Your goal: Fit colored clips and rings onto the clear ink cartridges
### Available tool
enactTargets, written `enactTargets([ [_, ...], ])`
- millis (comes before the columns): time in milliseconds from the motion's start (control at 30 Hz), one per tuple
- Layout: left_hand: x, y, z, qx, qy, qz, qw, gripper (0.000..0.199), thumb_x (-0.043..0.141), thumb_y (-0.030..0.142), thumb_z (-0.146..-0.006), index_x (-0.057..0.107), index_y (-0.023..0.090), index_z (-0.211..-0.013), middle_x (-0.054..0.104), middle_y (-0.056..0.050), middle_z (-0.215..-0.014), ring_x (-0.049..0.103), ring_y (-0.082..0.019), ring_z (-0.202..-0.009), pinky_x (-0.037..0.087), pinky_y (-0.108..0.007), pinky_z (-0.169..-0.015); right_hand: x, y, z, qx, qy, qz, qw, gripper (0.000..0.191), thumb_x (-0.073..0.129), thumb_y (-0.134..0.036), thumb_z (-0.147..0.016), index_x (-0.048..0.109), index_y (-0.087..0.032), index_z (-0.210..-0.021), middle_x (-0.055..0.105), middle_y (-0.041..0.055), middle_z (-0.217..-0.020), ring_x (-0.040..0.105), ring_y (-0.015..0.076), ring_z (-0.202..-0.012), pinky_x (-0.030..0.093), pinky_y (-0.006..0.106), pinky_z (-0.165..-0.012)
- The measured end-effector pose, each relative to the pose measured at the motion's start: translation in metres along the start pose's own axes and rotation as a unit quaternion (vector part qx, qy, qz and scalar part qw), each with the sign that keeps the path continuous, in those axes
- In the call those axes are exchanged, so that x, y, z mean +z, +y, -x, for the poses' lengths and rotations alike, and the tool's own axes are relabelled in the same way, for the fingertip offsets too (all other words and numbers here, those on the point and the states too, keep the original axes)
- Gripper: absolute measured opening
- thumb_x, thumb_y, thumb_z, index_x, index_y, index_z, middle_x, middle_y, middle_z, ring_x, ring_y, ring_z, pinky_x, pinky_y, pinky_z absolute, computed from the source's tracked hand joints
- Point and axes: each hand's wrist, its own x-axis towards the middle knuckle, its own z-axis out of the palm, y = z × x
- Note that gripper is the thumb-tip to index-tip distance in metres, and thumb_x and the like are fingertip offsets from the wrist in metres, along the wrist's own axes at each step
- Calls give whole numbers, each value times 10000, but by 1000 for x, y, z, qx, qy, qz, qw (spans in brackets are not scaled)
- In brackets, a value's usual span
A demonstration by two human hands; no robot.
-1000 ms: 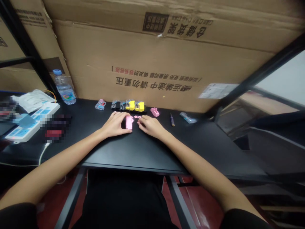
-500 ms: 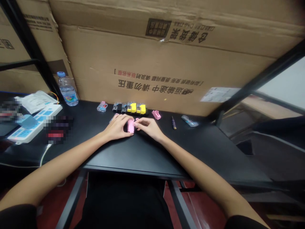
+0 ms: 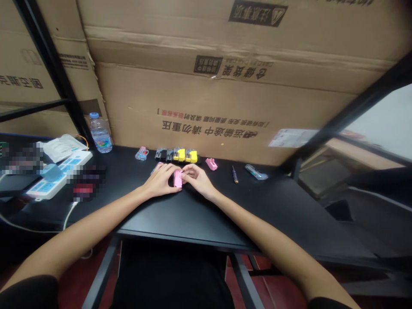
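Holding the pink plastic housing (image 3: 178,178) under my left hand (image 3: 160,180); my right hand (image 3: 198,180) sits closer in than a second ago, fingertips pinched at its side, anything held too small to tell.

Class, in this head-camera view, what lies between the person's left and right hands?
In the head view, a small pink plastic part lies between the left hand and the right hand, touching both.

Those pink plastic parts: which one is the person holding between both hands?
The pink block held upright between the left hand and right hand; the pink piece near the screwdriver lies apart.
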Motion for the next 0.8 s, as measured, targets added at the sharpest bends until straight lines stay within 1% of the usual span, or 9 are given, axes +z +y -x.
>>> enactTargets([
  [133, -1, 0, -1, 9, 3, -10, 1000, 574, 821, 470, -847, 594, 250, -1327, 701, -75, -1321, 635, -310, -1260, 406, -488, -1123, 0, 0, -1, -12, 4, 16, 1000, 421, 875, -502, -812, 617, -229, -1001, 732, 5, -839, 726, 192, -716, 645, 384, -749],
  [233, -2, -4, -3, 0, 5, -20, 1000, 570, 823, 461, -840, 592, 255, -1319, 701, -79, -1346, 632, -312, -1282, 387, -493, -1148, -5, -2, -2, -65, 18, 124, 990, 294, 713, -493, -967, 652, -222, -1065, 747, 48, -933, 729, 218, -822, 628, 409, -810],
  [333, -5, -16, -3, -30, 23, -25, 999, 592, 843, 473, -811, 590, 249, -1298, 709, -83, -1332, 635, -323, -1278, 382, -505, -1158, -12, -4, -1, -148, 17, 311, 939, 270, 539, -391, -1076, 687, -211, -1214, 746, 127, -1215, 697, 274, -1104, 559, 488, -999],
  [433, -7, -30, -3, -65, 36, -13, 997, 604, 852, 455, -789, 573, 252, -1285, 713, -76, -1314, 636, -331, -1276, 377, -532, -1168, -17, -2, 0, -167, -48, 462, 870, 339, 500, -323, -1095, 665, -227, -1375, 664, 150, -1463, 620, 319, -1257, 489, 557, -1071],
  [467, -7, -33, -3, -75, 40, -4, 996, 609, 857, 450, -778, 567, 257, -1277, 717, -71, -1300, 639, -332, -1272, 368, -545, -1180, -18, -2, 0, -164, -68, 493, 852, 346, 499, -315, -1098, 667, -238, -1391, 664, 145, -1472, 618, 321, -1245, 489, 558, -1059],
  [533, -8, -36, -3, -85, 45, 12, 995, 619, 869, 442, -756, 558, 265, -1261, 715, -66, -1296, 634, -335, -1283, 352, -566, -1202, -19, -1, 1, -169, -96, 523, 830, 329, 495, -298, -1105, 704, -243, -1353, 724, 138, -1371, 639, 306, -1171, 504, 530, -1022],
  [600, -9, -34, -3, -80, 49, 21, 995, 620, 870, 453, -756, 549, 272, -1254, 711, -67, -1302, 627, -335, -1299, 336, -575, -1221, -21, -1, 2, -194, -116, 513, 828, 296, 505, -275, -1104, 748, -230, -1266, 771, 128, -1214, 665, 284, -1100, 520, 490, -997],
  [667, -9, -31, -2, -64, 43, 25, 997, 614, 857, 482, -781, 536, 277, -1263, 709, -71, -1311, 628, -329, -1303, 319, -576, -1239, -23, -2, 4, -214, -129, 479, 841, 260, 532, -258, -1092, 773, -223, -1184, 775, 116, -1118, 688, 270, -1071, 538, 460, -991],
  [800, -9, -27, 1, -32, 17, 20, 999, 647, 831, 544, -827, 512, 278, -1323, 682, -96, -1396, 615, -336, -1329, 291, -585, -1264, -31, -2, 7, -215, -122, 426, 870, 252, 540, -226, -1074, 773, -214, -1169, 773, 121, -1103, 723, 266, -1064, 577, 439, -978],
])
